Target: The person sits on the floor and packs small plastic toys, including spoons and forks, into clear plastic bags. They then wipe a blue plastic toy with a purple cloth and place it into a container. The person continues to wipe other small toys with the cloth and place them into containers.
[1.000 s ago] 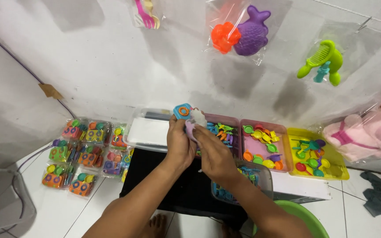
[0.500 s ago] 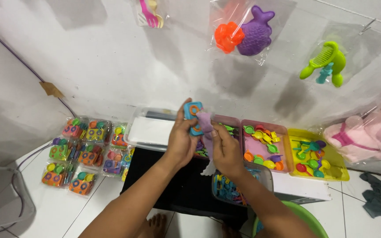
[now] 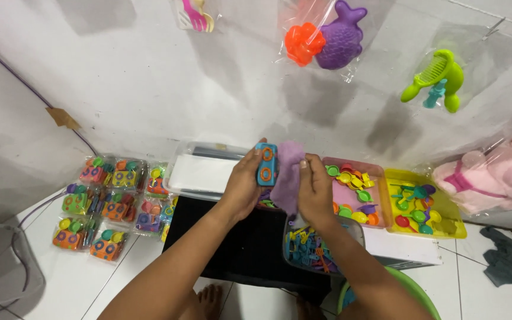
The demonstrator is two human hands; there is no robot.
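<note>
1. The left hand has its fingers curled tight around a small blue toy stove with orange rings, thumb at the front, holding it upright in the air above the black box.
2. The right hand pinches a purple cloth against the stove's right side; its fingers are drawn together on the fabric, which hangs down past the palm.
3. Just below the right hand, on the black box, a clear tub holds a heap of small blue, pink and orange plastic pieces.
4. Behind the black box stands a clear lidded container with something flat and white inside.
5. To the right of the black box, a pink tray is full of tiny toy dishes, and past it a yellow tray carries more small utensils.
6. Left of the black box, on the white floor, lie clear packs of toy sets in rows.
7. A green basin shows at the black box's right near corner.
</note>
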